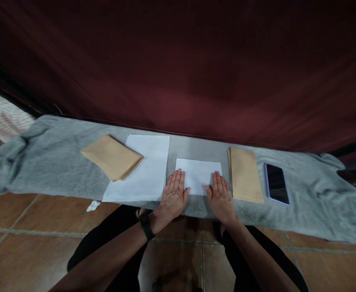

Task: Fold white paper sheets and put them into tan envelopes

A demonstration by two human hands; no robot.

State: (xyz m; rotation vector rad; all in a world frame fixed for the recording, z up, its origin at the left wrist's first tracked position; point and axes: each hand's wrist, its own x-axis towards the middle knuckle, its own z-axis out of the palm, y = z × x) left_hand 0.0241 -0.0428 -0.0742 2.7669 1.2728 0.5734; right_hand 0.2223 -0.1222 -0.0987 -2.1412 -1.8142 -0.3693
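A white sheet of paper (198,172), about half the size of the sheets beside it, lies flat in front of me. My left hand (175,192) rests flat over its left edge, fingers stretched out. Over the right edge lies my right hand (220,196), also flat with its fingers extended. To the left is a stack of larger white paper (149,170). Brown envelopes (111,156) lie in a slanted pile partly on that stack. More brown envelopes (246,174) sit just right of my right hand.
A phone (277,183) with a purple edge lies right of the envelopes. Grey cloth (56,154) covers the narrow surface. Behind it hangs a dark red curtain (196,81). A white scrap (93,205) is by the front edge, above the tiled floor (44,251).
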